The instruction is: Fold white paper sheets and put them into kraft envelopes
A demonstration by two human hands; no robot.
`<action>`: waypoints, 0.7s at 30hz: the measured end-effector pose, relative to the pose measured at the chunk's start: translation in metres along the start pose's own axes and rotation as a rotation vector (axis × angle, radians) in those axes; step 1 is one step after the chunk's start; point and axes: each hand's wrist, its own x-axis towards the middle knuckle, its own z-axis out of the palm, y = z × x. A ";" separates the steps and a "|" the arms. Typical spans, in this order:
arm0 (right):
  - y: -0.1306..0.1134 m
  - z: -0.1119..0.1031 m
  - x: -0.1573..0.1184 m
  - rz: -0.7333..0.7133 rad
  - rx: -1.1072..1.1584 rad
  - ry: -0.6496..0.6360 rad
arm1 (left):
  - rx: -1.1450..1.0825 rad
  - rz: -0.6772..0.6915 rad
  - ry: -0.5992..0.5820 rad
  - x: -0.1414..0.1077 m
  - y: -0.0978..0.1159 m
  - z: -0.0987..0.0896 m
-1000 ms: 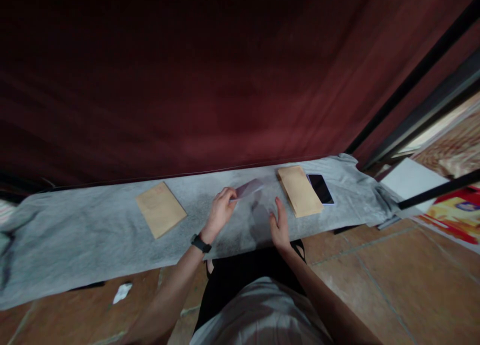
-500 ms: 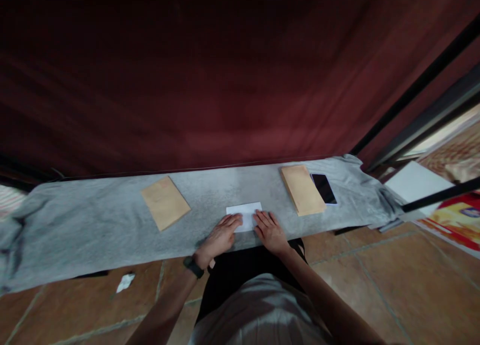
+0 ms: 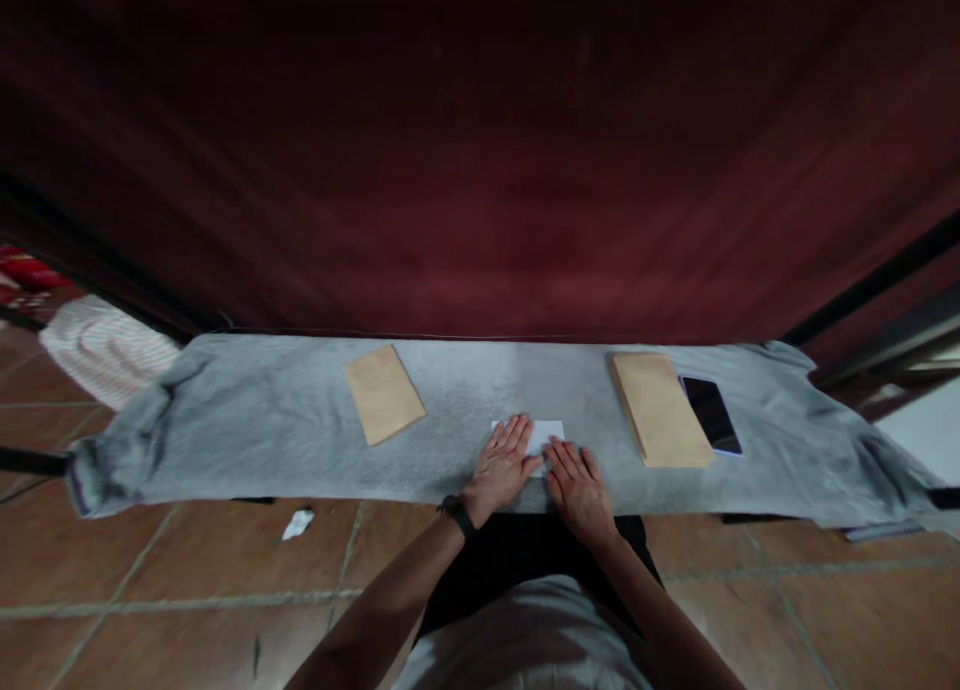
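Observation:
A small white paper (image 3: 545, 431) lies on the grey cloth near its front edge, in the middle. My left hand (image 3: 501, 468), with a dark band on the wrist, rests flat over the paper's left part, fingers stretched out. My right hand (image 3: 581, 492) lies at the paper's right edge, its fingers extended and touching it. Both hands hide parts of the paper. To the left is a single brown envelope (image 3: 385, 395). On the right sits a thicker stack of brown envelopes (image 3: 663, 410).
A dark phone (image 3: 711, 414) lies right of the stack. The grey cloth (image 3: 262, 420) covers a long narrow surface against a dark red backing (image 3: 480, 220). A white scrap (image 3: 298, 523) is on the tiled floor. Dark bars stand at both sides.
The view has swung left, so things appear further right. My left hand has moved from a bent-finger touch at the paper's left to lying flatter across it.

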 end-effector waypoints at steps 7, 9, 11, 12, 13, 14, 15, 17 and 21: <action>0.001 0.003 -0.002 -0.024 0.008 0.038 | 0.035 -0.159 0.035 -0.030 -0.041 -0.023; 0.001 0.004 -0.003 -0.027 -0.003 0.044 | -0.011 -0.230 0.040 -0.025 -0.037 -0.028; 0.002 0.005 -0.004 -0.037 -0.017 0.041 | -0.087 -0.334 0.034 -0.012 -0.031 -0.033; 0.002 0.005 -0.004 -0.045 -0.023 0.039 | -0.138 -0.385 0.022 -0.004 -0.027 -0.036; 0.003 0.006 -0.004 -0.054 -0.029 0.038 | -0.198 -0.425 0.002 0.003 -0.025 -0.039; 0.004 0.006 -0.004 -0.063 -0.033 0.039 | -0.250 -0.456 -0.013 0.011 -0.023 -0.043; 0.004 0.006 -0.005 -0.072 -0.037 0.042 | -0.295 -0.477 -0.024 0.017 -0.023 -0.046; 0.005 0.007 -0.006 -0.080 -0.040 0.054 | -0.367 -0.505 -0.031 0.025 -0.025 -0.050; -0.004 0.003 -0.005 -0.101 -0.026 0.070 | -0.574 -0.571 -0.068 0.024 -0.034 -0.051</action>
